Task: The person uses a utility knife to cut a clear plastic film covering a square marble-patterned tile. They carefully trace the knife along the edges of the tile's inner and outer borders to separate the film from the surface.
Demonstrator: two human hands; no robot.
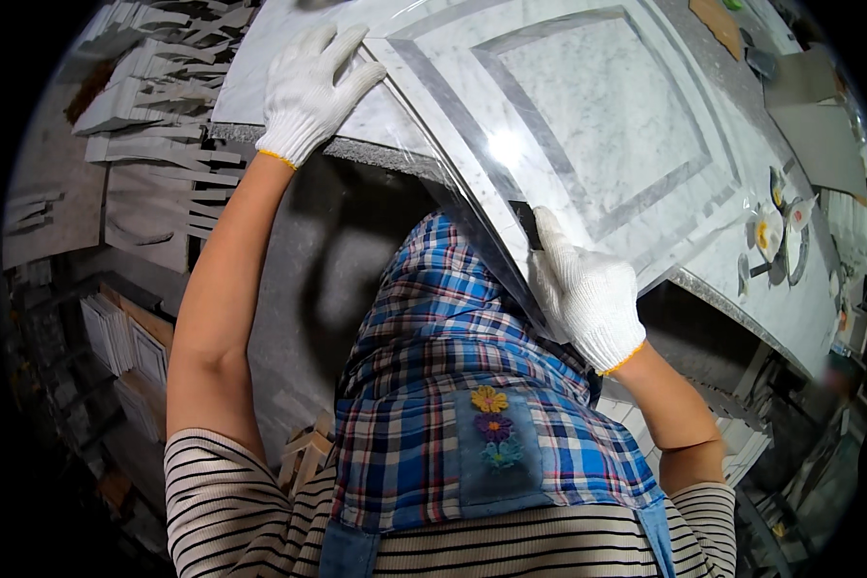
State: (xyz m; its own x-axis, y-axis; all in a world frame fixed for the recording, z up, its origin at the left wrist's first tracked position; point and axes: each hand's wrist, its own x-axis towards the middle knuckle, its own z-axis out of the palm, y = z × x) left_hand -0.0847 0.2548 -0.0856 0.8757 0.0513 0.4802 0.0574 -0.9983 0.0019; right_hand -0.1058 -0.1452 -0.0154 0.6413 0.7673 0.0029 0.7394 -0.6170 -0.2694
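Note:
A glossy white stone panel (602, 125) with grey inlaid frames lies tilted across the worktable, its near long edge toward my body. My left hand (313, 91), in a white knitted glove, rests with fingers spread on the white stone tabletop, its fingertips reaching the panel's far left corner. Gloved the same way, my right hand (588, 289) is closed at the panel's near edge. A small black block (525, 224) shows at its fingertips against the panel; the gloved fingers hide the rest of the block.
The worktable (236, 106) has a rough, broken-looking front edge. Thin stone strips (154, 96) are stacked at the left, with framed tiles (130, 337) lower down. Rolls of tape (766, 231) and small tools lie to the right. Grey boards (819, 144) stand at the far right.

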